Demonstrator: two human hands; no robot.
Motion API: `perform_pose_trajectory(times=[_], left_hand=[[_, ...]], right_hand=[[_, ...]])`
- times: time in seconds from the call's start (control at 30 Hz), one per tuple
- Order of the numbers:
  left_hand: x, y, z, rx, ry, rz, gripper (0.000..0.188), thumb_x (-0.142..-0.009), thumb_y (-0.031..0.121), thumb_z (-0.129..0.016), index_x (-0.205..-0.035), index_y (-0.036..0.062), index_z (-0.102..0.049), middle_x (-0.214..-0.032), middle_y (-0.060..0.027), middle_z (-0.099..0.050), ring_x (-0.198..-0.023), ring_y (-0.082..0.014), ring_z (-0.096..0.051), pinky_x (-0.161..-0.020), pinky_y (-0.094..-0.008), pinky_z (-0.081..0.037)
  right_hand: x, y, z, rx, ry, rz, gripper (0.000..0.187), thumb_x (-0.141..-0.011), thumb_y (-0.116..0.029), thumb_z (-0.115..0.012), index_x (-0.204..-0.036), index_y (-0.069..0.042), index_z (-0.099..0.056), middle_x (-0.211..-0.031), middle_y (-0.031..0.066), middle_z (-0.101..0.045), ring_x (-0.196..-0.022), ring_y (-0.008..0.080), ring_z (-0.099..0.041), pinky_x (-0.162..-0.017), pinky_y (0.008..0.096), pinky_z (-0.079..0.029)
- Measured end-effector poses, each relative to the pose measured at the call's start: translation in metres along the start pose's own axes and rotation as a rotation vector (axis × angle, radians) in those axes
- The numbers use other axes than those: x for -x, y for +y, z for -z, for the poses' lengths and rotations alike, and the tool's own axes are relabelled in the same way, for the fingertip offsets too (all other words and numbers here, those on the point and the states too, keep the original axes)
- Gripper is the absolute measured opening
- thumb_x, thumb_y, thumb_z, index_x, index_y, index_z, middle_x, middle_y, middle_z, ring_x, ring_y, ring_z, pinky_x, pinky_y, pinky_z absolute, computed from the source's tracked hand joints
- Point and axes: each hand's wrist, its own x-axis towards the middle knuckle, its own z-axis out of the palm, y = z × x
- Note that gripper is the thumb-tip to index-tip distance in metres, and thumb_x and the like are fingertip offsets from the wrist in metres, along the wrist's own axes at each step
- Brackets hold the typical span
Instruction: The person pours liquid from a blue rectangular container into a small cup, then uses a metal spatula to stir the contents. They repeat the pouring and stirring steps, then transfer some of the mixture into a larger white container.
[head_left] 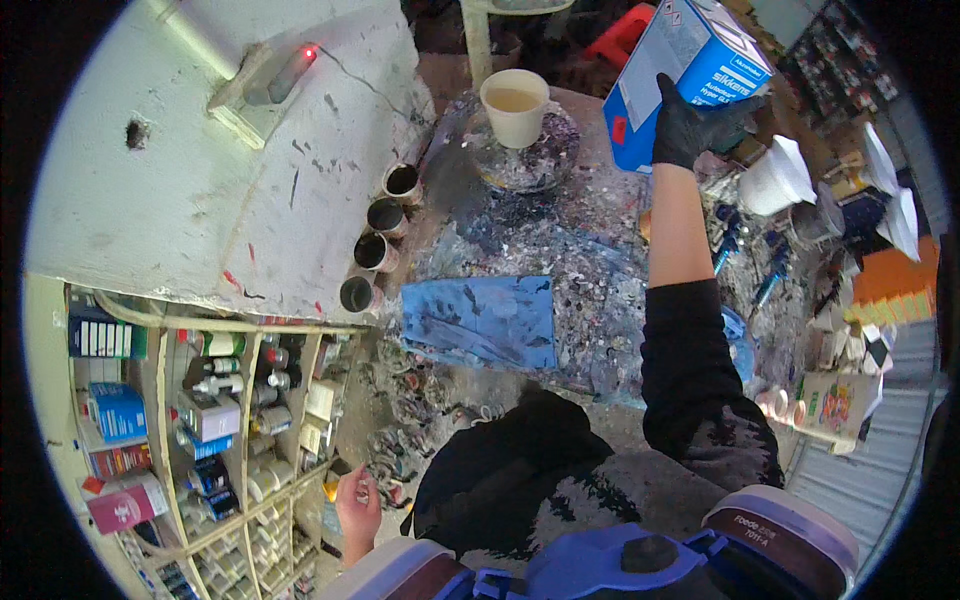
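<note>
My right hand [695, 125], in a black glove, is stretched out to the far right of the worktable [600, 300]. It grips a blue and white rectangular paint can [640, 95] from the near side, thumb on one face and fingers round the corner. The can is tilted in view; its lower end is by the tabletop, and I cannot tell whether they touch. My left hand [358, 505] is bare and hangs low beside the shelves, fingers loosely apart, nothing visible in it. A pale plastic cup [514, 108] with cloudy liquid stands on a paint-crusted round stand [530, 160].
Several cups with dark insides [387, 216] line the table's left side by the wall. A blue stained sheet [480, 320] lies at the near edge. White paper strainers [778, 178] and spray guns [770, 285] stand at right. Stocked shelves [250, 420] are at lower left.
</note>
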Motion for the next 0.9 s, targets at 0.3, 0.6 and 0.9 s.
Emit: perform_pose_trajectory(times=[0.3,0.6,0.9], left_hand=[[0.102,-0.049,-0.040,0.027,0.150,0.401,0.043,-0.095,0.008,-0.070,-0.137,0.0036,-0.066,-0.098,-0.0095,-0.074,-0.078,-0.0173,-0.069,-0.069,-0.0306,-0.057],[0.160,-0.080,-0.051,-0.114,0.048,0.586,0.033,-0.095,0.022,-0.069,-0.124,0.0073,-0.074,-0.107,-0.0119,-0.077,-0.082,-0.0227,-0.073,-0.076,-0.0380,-0.058],[0.116,-0.068,-0.037,0.012,0.148,0.545,0.027,-0.095,0.026,-0.071,-0.117,0.0109,-0.075,-0.107,-0.0127,-0.075,-0.085,-0.0299,-0.072,-0.081,-0.0427,-0.059]], right_hand=[[0.039,0.060,-0.027,0.285,-0.123,0.085,0.146,-0.056,-0.038,-0.104,-0.167,-0.001,-0.017,-0.168,0.0267,-0.032,-0.156,0.0451,-0.029,-0.129,0.0555,-0.020],[0.061,0.128,-0.022,0.490,-0.182,0.194,0.112,-0.070,-0.035,-0.092,-0.156,0.001,-0.031,-0.155,0.0220,-0.043,-0.142,0.0399,-0.039,-0.121,0.0518,-0.029],[0.048,0.103,0.006,0.445,-0.183,0.298,0.077,-0.080,-0.026,-0.081,-0.142,0.003,-0.046,-0.138,0.0183,-0.054,-0.125,0.0334,-0.051,-0.110,0.0458,-0.039]])
